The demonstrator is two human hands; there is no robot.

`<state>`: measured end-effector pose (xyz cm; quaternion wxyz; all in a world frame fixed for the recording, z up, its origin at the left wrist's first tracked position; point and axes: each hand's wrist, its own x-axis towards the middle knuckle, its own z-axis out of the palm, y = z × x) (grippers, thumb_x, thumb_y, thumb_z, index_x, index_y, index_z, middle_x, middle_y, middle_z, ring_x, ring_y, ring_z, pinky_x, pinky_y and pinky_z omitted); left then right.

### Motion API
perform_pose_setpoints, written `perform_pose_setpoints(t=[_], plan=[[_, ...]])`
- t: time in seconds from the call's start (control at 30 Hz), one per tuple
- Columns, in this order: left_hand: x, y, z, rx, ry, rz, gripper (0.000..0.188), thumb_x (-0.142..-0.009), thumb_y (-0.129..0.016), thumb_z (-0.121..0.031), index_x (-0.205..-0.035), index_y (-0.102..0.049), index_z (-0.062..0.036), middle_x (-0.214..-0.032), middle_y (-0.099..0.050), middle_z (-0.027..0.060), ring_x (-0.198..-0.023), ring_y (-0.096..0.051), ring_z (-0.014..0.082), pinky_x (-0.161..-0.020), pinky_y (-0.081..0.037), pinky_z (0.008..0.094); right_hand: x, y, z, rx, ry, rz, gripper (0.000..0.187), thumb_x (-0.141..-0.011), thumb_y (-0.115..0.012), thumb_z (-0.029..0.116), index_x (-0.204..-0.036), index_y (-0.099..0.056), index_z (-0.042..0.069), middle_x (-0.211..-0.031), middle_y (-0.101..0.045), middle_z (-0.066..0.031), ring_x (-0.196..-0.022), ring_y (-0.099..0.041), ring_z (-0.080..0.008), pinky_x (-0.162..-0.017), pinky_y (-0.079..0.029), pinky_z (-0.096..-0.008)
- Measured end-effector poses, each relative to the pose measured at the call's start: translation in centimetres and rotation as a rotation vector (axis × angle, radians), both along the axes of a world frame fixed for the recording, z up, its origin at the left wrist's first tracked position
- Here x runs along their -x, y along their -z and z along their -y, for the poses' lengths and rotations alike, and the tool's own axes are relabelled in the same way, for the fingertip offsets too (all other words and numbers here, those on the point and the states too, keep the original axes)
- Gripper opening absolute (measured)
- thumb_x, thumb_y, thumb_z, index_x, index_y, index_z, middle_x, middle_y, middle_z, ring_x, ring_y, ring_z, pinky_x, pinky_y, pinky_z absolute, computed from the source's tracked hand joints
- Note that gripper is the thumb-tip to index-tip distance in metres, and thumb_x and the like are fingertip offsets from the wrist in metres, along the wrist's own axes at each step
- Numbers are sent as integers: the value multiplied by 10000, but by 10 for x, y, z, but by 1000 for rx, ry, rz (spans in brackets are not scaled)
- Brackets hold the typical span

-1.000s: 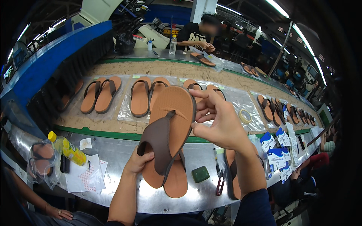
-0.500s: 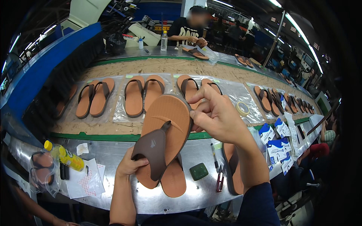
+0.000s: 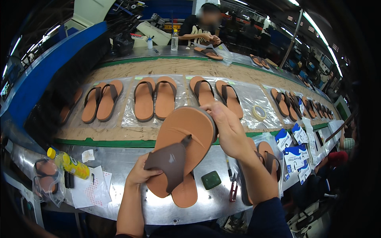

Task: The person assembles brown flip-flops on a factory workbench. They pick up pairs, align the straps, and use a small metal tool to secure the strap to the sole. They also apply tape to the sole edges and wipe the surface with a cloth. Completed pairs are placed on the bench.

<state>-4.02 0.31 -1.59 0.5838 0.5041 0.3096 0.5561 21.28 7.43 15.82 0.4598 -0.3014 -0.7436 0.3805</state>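
A person at a metal bench (image 3: 119, 158) holds a tan sandal (image 3: 186, 139) up in both hands, its sole tilted toward them, toe end high and to the right. Compared with a second ago the sandal has tipped a little further over and the brown strap (image 3: 168, 162) has swung lower — the strap's wide flap now hangs clear of the footbed near the heel end, so more of the smooth tan surface shows.

The left hand (image 3: 145, 172) is closed on the lower edge of the strap, thumb and fingers pinching the brown flap. The right hand (image 3: 228, 127) is closed round the toe rim of the sandal, fingers curled over the upper edge, and it sits slightly higher than before.

Directly under the held sandal lies a second tan sandal (image 3: 184, 192) flat on the bench. Just right of it rest a small green block (image 3: 211, 179) and red-handled snips (image 3: 233, 186). A yellow bottle (image 3: 69, 163) lies to the left — beyond, pairs of finished sandals (image 3: 154, 99) sit on clear plastic sheets along a conveyor, and another worker stands across it.
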Motion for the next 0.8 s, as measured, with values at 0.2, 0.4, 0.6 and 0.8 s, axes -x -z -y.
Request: perform_pose_setpoints(t=[0.2, 0.4, 0.6, 0.8], plan=[[-4, -2, -2, 98, 14, 144, 508, -765, -777, -64, -1230, -605, 45, -1159, -664, 107, -1079, -627, 193, -944, -501, 324, -3, -7, 16, -19, -118, 103, 667, -843, -623, 90, -1478, -431, 20, -942, -608, -102, -798, -603, -110, -669, -564, -242], [7, -3, 3, 146, 40, 87, 535, -772, -772, -106, -1249, -591, 57, -1171, -657, 118, -1093, -620, 203, -955, -496, 328, -9, -32, 14, -108, -95, 268, 666, -722, -684, 25, -1363, -532, -70, -874, -663, -66, -722, -610, -86, -675, -560, -224], [6, -3, 3, 166, 68, 69, 568, -774, -772, -148, -1262, -579, 70, -1181, -651, 131, -1107, -616, 217, -969, -490, 333, -18, -39, 12, 37, -4, 335, 564, -737, -649, -11, -1292, -586, -87, -769, -698, -73, -687, -630, -66, -659, -549, -208], [4, 10, -5, 141, 97, 106, 613, -753, -791, -168, -1269, -572, 80, -1191, -648, 143, -1121, -617, 238, -1002, -474, 347, -15, -17, 22, -154, -24, 156, 605, -736, -614, -36, -1340, -582, -32, -765, -659, -42, -691, -618, -66, -661, -550, -208]])
